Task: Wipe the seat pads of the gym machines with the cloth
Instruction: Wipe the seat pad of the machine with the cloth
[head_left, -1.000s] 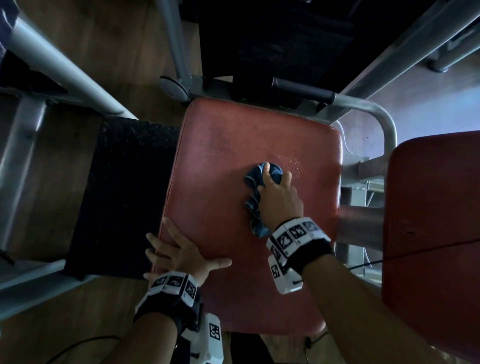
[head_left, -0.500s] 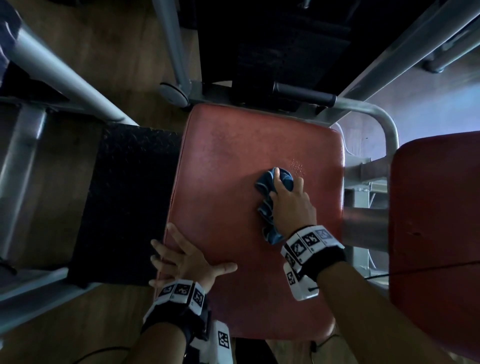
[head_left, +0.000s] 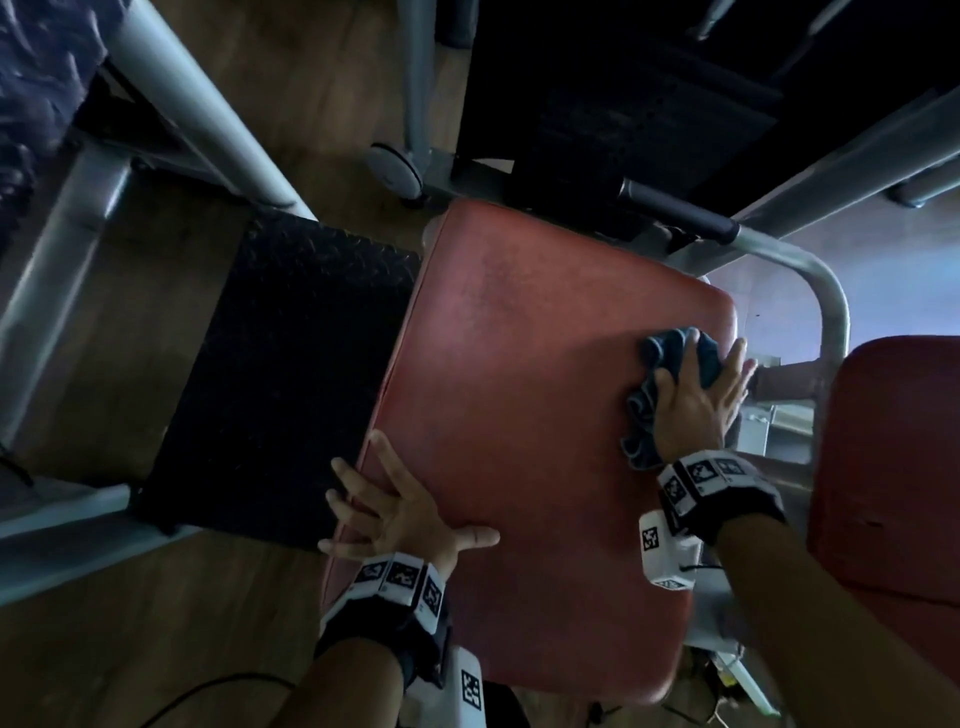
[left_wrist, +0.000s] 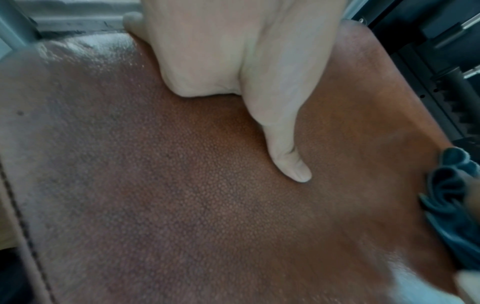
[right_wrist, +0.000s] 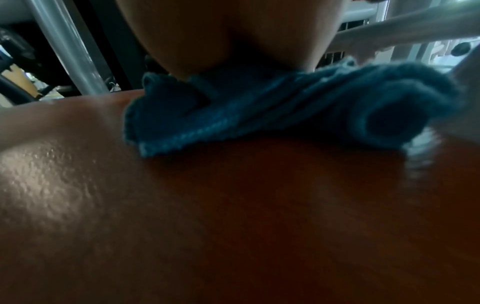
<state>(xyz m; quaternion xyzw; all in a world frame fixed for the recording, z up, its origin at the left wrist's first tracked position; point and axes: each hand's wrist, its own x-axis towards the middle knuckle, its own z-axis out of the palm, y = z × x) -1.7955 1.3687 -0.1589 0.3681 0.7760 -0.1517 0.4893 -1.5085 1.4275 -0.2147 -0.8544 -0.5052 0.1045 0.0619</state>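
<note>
The cloth (head_left: 670, 364), a bunched blue rag, now sits at the right edge of the red seat pad (head_left: 519, 415) in the head view, having slid there from nearer the pad's middle over the last second. The right hand (head_left: 693, 400) lies on top of it with fingers spread and straight, pressing it flat to the pad, the fingertips reaching just past the rim towards the grey frame (head_left: 826, 291). The left hand (head_left: 400, 514) has stayed at the near left edge, fingers splayed over the rim and thumb flat on the pad, bracing. A second red pad (head_left: 893, 493) stands to the right, untouched by either hand. In the left wrist view the thumb (left_wrist: 291, 164) rests on the grained pad (left_wrist: 182, 185), and the cloth (left_wrist: 451, 205) shows at the far right edge. In the right wrist view the cloth (right_wrist: 285, 111) is crumpled under the palm (right_wrist: 226, 35) on the pad (right_wrist: 233, 226); the fingers are hidden, and the blur makes it hard to tell whether the sheen at left is moisture. This stroke has probably run its course to the edge, so a return pass over the middle and left seems due, with the other pad still to come.
</note>
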